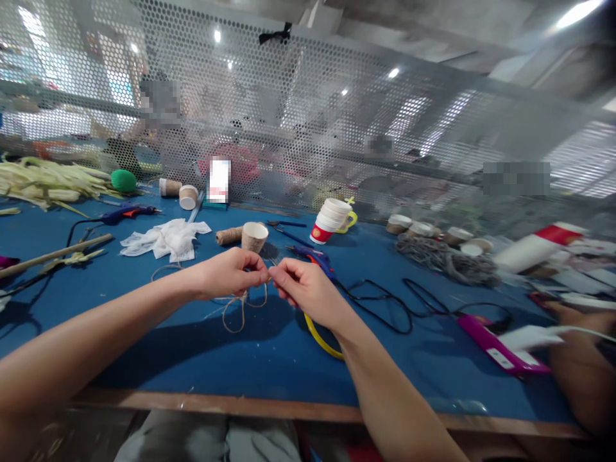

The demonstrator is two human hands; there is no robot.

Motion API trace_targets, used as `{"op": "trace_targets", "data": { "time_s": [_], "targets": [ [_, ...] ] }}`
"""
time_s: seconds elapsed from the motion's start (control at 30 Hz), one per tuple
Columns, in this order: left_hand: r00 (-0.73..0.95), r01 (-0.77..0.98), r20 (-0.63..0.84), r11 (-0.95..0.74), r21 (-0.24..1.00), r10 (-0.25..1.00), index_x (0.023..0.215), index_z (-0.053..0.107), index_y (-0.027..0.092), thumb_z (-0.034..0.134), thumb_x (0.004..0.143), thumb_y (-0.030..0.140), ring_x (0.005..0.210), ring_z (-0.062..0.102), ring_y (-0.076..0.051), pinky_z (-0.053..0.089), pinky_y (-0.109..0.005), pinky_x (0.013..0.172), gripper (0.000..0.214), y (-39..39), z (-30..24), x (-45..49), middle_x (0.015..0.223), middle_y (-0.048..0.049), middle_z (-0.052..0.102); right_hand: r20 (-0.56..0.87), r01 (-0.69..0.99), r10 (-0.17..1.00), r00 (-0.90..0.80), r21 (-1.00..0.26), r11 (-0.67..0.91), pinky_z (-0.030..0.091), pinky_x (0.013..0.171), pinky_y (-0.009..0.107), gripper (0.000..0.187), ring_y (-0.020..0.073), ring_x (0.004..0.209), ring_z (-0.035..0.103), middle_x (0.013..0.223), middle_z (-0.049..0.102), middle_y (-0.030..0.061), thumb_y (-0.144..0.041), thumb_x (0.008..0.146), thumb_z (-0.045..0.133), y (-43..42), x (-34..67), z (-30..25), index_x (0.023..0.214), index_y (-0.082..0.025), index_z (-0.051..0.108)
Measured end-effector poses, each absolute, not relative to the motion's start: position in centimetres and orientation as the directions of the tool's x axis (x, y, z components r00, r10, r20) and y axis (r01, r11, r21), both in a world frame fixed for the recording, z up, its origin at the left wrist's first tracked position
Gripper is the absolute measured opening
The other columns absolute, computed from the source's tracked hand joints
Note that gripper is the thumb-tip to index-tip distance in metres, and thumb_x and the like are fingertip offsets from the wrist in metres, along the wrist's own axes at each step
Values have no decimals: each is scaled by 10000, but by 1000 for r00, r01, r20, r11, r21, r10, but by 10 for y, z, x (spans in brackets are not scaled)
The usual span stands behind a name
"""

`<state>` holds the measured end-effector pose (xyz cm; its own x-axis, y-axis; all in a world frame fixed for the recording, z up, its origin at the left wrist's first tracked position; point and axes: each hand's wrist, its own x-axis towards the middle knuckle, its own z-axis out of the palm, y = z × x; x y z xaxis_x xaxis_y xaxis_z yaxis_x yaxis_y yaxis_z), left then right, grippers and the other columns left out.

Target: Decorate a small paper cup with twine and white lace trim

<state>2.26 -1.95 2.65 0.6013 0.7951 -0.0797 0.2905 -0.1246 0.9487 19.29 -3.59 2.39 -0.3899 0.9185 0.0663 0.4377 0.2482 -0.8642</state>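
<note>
My left hand (231,274) and my right hand (310,287) meet fingertip to fingertip above the blue tabletop, both closed in a pinch. Thin jute twine (234,331) runs up to their fingertips, its loose loops hanging below my left hand; the pinched part is mostly hidden. Just behind the hands stands a paper cup wrapped in twine (255,236), beside a spool of twine (229,236). A blue glue gun (312,255) lies behind my right hand. Under my right wrist shows a yellow ring (321,341).
White cloth (166,240), a second glue gun (129,213) and pale husks (48,179) lie left. Stacked paper cups (329,221) stand behind. Rightward are black cable (385,301), grey cord (443,258), a purple power strip (495,346) and another person's arm (584,359). Perforated metal panel (308,128) borders the back.
</note>
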Motion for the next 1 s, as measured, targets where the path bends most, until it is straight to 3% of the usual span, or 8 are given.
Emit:
{"op": "trace_targets", "data": {
  "time_s": [0.13,0.6,0.83,1.0],
  "targets": [
    [621,287,-76,-136,948,780,681,477,136,505,769,314,460,316,-43,261,-180,426,200,-20,28,22,537,64,368,104,451,908,-406,-841,298,319,410,190,321,61,445,409,541,485,-26,-437,798,476,-36,193,25,629,-164,467],
    [709,182,-208,110,977,674,688,478,134,557,746,277,425,269,-27,204,-186,417,173,-13,21,17,529,71,384,115,460,864,-490,-808,368,378,489,208,186,71,516,447,635,521,-11,-302,823,470,-39,197,28,711,-161,515],
    [710,190,-178,58,980,682,696,466,139,515,774,252,420,264,-28,220,-187,422,146,-14,22,18,511,83,348,91,436,868,-488,-836,333,385,457,194,181,70,512,456,639,519,-12,-318,817,476,-39,197,28,729,-163,509],
    [645,245,-94,-89,966,758,679,460,142,496,772,234,438,333,-35,274,-188,435,136,-17,23,22,541,69,393,28,435,917,-398,-874,215,327,367,169,303,56,430,426,560,495,-22,-440,792,482,-35,195,24,673,-162,469]
  ]
}}
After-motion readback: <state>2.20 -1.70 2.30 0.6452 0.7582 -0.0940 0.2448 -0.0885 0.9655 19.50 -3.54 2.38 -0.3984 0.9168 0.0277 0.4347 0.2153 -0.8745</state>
